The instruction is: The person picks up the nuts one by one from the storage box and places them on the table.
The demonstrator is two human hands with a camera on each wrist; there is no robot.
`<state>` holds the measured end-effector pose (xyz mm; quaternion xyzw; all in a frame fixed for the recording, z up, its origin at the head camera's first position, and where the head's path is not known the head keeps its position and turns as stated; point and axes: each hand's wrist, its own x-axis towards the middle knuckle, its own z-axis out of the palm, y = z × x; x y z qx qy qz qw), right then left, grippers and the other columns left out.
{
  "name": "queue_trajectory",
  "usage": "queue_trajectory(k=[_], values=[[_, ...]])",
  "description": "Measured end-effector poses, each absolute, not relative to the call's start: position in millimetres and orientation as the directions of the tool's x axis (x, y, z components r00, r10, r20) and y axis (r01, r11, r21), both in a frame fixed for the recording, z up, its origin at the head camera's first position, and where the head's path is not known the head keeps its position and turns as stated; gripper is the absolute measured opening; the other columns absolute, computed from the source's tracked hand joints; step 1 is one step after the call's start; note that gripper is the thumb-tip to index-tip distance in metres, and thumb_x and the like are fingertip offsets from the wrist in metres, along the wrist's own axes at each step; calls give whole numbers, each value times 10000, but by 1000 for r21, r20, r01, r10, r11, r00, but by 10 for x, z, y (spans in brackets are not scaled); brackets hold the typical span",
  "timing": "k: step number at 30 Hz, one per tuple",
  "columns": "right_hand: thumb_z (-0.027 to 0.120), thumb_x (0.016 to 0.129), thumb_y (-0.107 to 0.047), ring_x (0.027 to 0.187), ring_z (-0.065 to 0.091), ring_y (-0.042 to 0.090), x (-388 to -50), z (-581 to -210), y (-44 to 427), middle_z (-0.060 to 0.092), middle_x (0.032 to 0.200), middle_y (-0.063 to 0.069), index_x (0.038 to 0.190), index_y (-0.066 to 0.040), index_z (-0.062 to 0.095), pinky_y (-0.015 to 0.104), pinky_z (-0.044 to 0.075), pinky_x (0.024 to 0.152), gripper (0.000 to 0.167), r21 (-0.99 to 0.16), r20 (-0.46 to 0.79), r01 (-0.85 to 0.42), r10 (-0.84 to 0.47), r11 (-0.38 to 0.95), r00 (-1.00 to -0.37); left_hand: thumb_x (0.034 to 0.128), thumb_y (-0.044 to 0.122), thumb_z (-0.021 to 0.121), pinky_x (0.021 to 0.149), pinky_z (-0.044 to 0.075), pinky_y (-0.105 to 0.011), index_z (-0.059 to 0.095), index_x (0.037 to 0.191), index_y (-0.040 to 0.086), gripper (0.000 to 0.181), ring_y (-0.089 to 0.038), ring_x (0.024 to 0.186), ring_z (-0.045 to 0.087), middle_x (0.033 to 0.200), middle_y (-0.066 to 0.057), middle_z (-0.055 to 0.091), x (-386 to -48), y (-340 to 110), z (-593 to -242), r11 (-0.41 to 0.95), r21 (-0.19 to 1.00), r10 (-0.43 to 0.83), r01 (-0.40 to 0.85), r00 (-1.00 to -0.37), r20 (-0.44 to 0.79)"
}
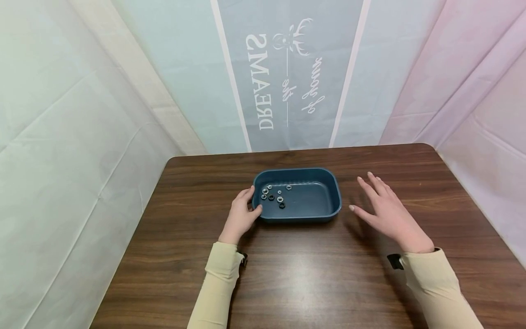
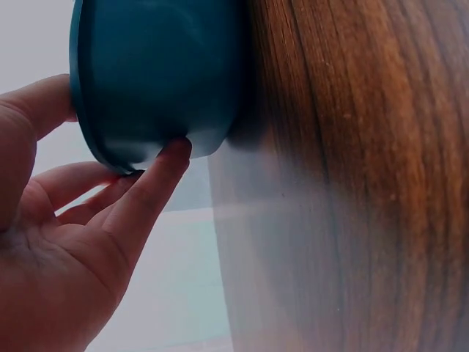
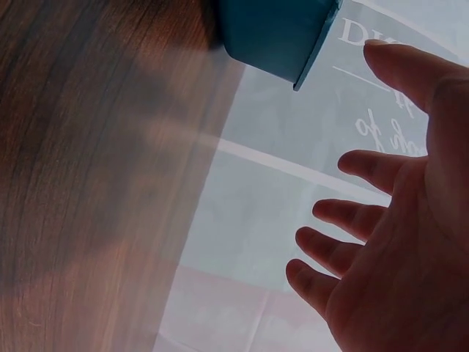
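A person's left hand [image 1: 240, 214] grasped the left end of a blue tray [image 1: 306, 201] on a dark wood-grain table [image 1: 296, 274], the thumb at the rim near the near left corner and the fingers against the outside wall. The right hand [image 1: 384, 212] held nothing, its fingers spread in the air to the right of the tray, apart from it. Small silvery nuts [image 1: 265, 191] and two dark nuts [image 1: 281, 205] lay scattered in the tray's left half. The tray sat around the middle of the table from left to right, toward the far edge. Beyond that edge hung a pale cloth [image 1: 283, 141] with white mirrored lettering. Cream sleeves [image 1: 213, 292] covered both forearms.
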<state>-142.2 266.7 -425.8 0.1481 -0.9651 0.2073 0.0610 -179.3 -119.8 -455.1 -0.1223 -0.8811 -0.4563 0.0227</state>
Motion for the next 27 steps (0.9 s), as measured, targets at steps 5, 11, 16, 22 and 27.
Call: queue_trajectory(k=[5,11,16,22,27], values=[[612,898,-471,1384,148,451,-1439,-4237,2659,135,1552,229,1506,-55,279,597,165,1064,809,-387,172,-314,-266,867,-948,853,19,671,841,508,-339,400,1411,-71,627,-316,1072,602,1346,-199,471,-1796,-1190,-4559,538,808,188,241,-969,163],[619,897,-457,1399,130,426,-1477,-4190,2625,148,1551,225,1505,-55,283,574,144,1080,802,-389,191,-337,-282,857,-940,854,19,657,849,503,-363,414,1412,-48,612,-311,1074,598,1324,-202,496,-1791,-1189,-4559,553,801,172,229,-972,159],[627,894,-449,1400,141,417,-1509,-4141,2598,184,1537,235,1496,-44,299,558,140,1088,797,-378,211,-357,-296,854,-932,851,17,653,858,498,-381,421,1409,-43,608,-309,1085,592,1320,-200,505,-1789,-1185,-4557,557,800,166,223,-974,156],[633,891,-442,1390,160,431,-1532,-4101,2561,210,1532,227,1489,-35,314,541,128,1099,791,-364,227,-377,-312,851,-923,844,-3,652,851,503,-378,425,1403,-52,605,-313,1073,599,1318,-210,505,-1798,-1183,-4559,542,810,164,225,-973,160],[635,891,-437,1390,160,432,-1557,-4070,2516,227,1530,220,1479,-23,328,563,146,1085,782,-352,234,-390,-324,851,-917,845,-8,646,835,510,-381,425,1401,-54,600,-322,1057,606,1319,-216,502,-1793,-1184,-4549,536,815,162,221,-974,158]])
